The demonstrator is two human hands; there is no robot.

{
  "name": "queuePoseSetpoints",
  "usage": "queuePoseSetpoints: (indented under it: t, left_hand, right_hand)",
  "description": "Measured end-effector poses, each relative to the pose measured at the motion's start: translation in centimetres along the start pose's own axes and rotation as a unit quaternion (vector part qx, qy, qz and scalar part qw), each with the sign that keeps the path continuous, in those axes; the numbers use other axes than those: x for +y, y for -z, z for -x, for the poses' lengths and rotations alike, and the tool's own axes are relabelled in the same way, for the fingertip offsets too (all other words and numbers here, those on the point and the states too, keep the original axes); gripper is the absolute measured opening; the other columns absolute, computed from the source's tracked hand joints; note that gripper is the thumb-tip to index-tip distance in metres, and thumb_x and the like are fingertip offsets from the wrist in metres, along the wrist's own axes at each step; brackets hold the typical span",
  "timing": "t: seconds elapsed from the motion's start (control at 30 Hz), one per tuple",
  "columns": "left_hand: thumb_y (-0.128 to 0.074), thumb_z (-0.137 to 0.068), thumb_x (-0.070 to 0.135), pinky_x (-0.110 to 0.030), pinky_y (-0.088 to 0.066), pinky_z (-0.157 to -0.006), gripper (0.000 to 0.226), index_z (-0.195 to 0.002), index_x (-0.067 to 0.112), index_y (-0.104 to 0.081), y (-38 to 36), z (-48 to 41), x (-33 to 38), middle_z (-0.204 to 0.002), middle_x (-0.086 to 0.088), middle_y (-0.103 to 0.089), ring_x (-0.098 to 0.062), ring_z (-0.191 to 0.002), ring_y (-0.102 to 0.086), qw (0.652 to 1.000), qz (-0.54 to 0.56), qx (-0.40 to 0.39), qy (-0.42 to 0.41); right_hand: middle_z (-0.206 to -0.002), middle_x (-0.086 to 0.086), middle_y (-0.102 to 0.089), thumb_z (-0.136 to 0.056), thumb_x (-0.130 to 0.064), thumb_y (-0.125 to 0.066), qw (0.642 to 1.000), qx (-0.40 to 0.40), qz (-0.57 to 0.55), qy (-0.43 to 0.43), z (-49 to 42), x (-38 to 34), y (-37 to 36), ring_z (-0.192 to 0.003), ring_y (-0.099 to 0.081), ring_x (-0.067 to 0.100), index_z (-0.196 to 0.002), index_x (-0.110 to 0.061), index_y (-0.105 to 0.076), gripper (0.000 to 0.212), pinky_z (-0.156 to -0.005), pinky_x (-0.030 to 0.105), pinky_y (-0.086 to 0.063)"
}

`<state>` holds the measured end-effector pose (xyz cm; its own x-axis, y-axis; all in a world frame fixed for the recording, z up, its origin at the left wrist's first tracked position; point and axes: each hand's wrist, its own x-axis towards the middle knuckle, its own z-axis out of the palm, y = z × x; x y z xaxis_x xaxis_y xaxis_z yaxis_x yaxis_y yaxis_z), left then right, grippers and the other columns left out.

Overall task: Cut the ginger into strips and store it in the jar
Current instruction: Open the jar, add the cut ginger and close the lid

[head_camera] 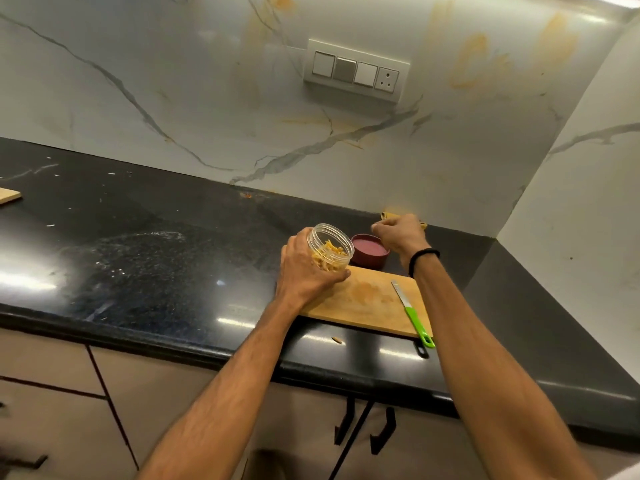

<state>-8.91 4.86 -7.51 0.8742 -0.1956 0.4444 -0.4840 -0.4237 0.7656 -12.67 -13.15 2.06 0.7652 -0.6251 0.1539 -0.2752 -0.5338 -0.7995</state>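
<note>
Left hand point(304, 268) has the clear plastic jar point(334, 245) wrapped from the side, fingers curled round its wall, holding it tilted over the near-left corner of the wooden cutting board point(367, 303). Inside it lies a loose pile of ginger strips point(329, 256), mouth open, no lid on.

Right hand point(398, 233) is way out at the back of the surface point(156, 258), knuckles curled right beside some yellowish bits point(384, 214) against the wall. Its fingers hide whatever is under them, so I can't tell whether that grip has anything.

The maroon lid point(370, 254) sits just behind the board, between the two hands. The green-handled knife point(412, 313) is parked on the board's right side, its handle hanging past the front edge. One stray sliver point(337, 340) lies near the surface's front lip.

My read on handling: the jar looks light and thin-walled, so take it round the body, firm but gentle, because those ribs may flex. The strips look light, slender and probably damp, likely to cling or scatter. Pinch them in small bunches and keep that open mouth tipped up.
</note>
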Motion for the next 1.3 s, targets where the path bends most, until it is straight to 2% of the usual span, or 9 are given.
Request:
queuePoseSetpoints:
  t: [0.1,0.23,0.3,0.43,0.53,0.63,0.73,0.87,1.3]
  left_hand:
    - [-0.091,-0.054,0.058,-0.020,-0.029,-0.098,0.115,-0.147,0.021,-0.035,-0.2,-0.2,-0.1,-0.138,-0.001,-0.047,-0.016,-0.128,-0.042,1.000,0.003,0.005,0.003]
    - [-0.092,-0.053,0.058,-0.021,-0.030,-0.098,0.114,-0.146,0.022,-0.035,-0.2,-0.3,-0.3,-0.137,-0.001,-0.048,-0.017,-0.127,-0.043,1.000,0.008,0.007,-0.001]
    - [-0.092,-0.054,0.057,-0.022,-0.031,-0.097,0.114,-0.146,0.021,-0.034,-0.2,-0.2,-0.3,-0.138,-0.001,-0.047,-0.017,-0.127,-0.042,1.000,0.008,0.006,-0.001]
    - [-0.092,-0.055,0.056,-0.022,-0.031,-0.097,0.113,-0.146,0.021,-0.035,-0.1,-0.1,-0.4,-0.137,-0.001,-0.047,-0.016,-0.126,-0.043,1.000,0.010,0.004,-0.004]
    - [-0.091,-0.054,0.057,-0.021,-0.031,-0.097,0.114,-0.146,0.021,-0.036,0.0,-0.1,-0.4,-0.135,0.000,-0.048,-0.016,-0.125,-0.043,1.000,0.007,0.000,-0.006]
    - [-0.092,-0.054,0.055,-0.021,-0.031,-0.097,0.113,-0.146,0.022,-0.035,0.2,-0.1,-0.1,-0.135,0.002,-0.047,-0.015,-0.124,-0.042,1.000,0.002,-0.005,-0.008]
    - [-0.093,-0.055,0.049,-0.022,-0.035,-0.097,0.109,-0.144,0.025,-0.035,0.4,0.1,0.4,-0.132,0.004,-0.045,-0.014,-0.121,-0.042,1.000,-0.004,-0.011,-0.025]
    - [-0.093,-0.055,0.044,-0.028,-0.042,-0.095,0.103,-0.139,0.030,-0.036,0.8,0.6,1.1,-0.130,0.006,-0.045,-0.013,-0.118,-0.042,0.999,-0.003,-0.017,-0.042]
    - [-0.095,-0.057,0.042,-0.033,-0.048,-0.101,0.111,-0.146,0.026,-0.031,0.9,0.7,1.4,-0.140,0.006,-0.043,-0.017,-0.129,-0.039,0.998,-0.006,-0.035,-0.053]
  right_hand:
    - [-0.103,0.009,-0.070,-0.081,-0.053,-0.070,0.986,-0.011,0.164,-0.004,-3.3,0.7,-0.7,-0.093,-0.064,0.024,-0.107,-0.011,-0.068,0.050,-0.081,0.043,-0.057]
    - [-0.145,0.012,-0.044,-0.067,-0.071,-0.071,0.931,-0.117,0.345,-0.008,-5.1,0.0,-2.8,-0.130,-0.044,0.034,-0.147,-0.012,-0.032,0.107,-0.100,0.046,-0.046]
    - [-0.151,0.011,-0.037,-0.073,-0.057,-0.076,0.925,-0.168,0.342,-0.002,-5.2,-0.3,-3.7,-0.134,-0.040,0.033,-0.150,-0.013,-0.025,0.103,-0.102,0.044,-0.043]
    - [-0.127,0.007,-0.057,-0.074,-0.047,-0.079,0.935,-0.191,0.297,-0.031,-5.5,0.4,-4.1,-0.108,-0.055,0.026,-0.131,-0.015,-0.050,0.072,-0.089,0.038,-0.051]
    - [-0.115,0.007,-0.059,-0.069,-0.052,-0.080,0.993,-0.112,0.017,-0.038,-4.3,-0.2,-2.4,-0.095,-0.058,0.023,-0.120,-0.020,-0.054,0.065,-0.084,0.043,-0.056]
    - [-0.123,0.006,-0.053,-0.068,-0.045,-0.084,0.970,-0.181,-0.159,0.020,-1.6,-1.9,0.8,-0.102,-0.057,0.026,-0.130,-0.027,-0.051,0.072,-0.079,0.048,-0.059]
    - [-0.122,-0.007,-0.048,-0.067,-0.038,-0.085,0.949,-0.280,0.001,0.143,1.2,-3.0,2.8,-0.106,-0.053,0.019,-0.132,-0.036,-0.050,0.074,-0.078,0.042,-0.060]
    - [-0.132,-0.007,-0.041,-0.067,-0.036,-0.087,0.907,-0.292,0.157,0.260,2.7,-3.2,2.8,-0.117,-0.045,0.018,-0.134,-0.041,-0.044,0.080,-0.090,0.037,-0.053]
    - [-0.132,-0.003,-0.039,-0.069,-0.035,-0.086,0.900,-0.258,0.197,0.293,3.7,-3.3,1.4,-0.120,-0.041,0.020,-0.136,-0.035,-0.042,0.080,-0.080,0.023,-0.045]
